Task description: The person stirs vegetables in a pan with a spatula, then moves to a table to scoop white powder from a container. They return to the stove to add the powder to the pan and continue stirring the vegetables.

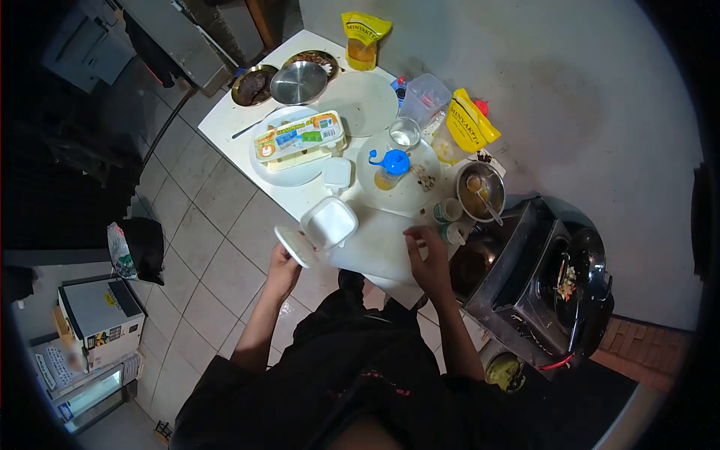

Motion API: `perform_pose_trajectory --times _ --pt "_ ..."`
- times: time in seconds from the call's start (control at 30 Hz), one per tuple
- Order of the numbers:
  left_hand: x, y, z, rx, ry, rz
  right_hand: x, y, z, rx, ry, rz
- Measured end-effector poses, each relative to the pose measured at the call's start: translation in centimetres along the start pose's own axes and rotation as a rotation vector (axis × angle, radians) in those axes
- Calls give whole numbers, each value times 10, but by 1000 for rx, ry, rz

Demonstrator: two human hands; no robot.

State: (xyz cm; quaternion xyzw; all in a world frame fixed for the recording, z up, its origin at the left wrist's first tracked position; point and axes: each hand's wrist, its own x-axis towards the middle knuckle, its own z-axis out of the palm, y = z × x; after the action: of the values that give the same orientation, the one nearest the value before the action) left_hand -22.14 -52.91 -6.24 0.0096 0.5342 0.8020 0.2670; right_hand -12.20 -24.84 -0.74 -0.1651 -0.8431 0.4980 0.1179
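Observation:
My left hand grips a white plastic lid, held tilted off the table's front edge. Beside it sits an open white square container, which looks empty, at the left end of a white cutting board. Over the board's right side is my right hand, its thumb and fingertips drawn together; whatever may be between them is too small to make out. Two small jars stand just beyond that hand. A smaller lidded white container is behind the open one.
A seasoning set box lies on a plate. A blue-capped bottle stands on another plate. At right are a metal bowl with a ladle, and a stove with a wok. Yellow oil pouches line the wall side.

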Motion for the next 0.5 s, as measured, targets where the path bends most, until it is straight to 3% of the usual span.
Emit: perform_pose_trajectory --times 0.1,0.37,0.5 --pt "-10 -2 -18 11 61 -16 -21 49 6 -39 -82 129" --pt "-24 0 -38 -70 79 54 -41 77 -2 -64 91 216" --pt "-11 -18 -62 -12 69 -29 -39 73 13 -36 69 230"
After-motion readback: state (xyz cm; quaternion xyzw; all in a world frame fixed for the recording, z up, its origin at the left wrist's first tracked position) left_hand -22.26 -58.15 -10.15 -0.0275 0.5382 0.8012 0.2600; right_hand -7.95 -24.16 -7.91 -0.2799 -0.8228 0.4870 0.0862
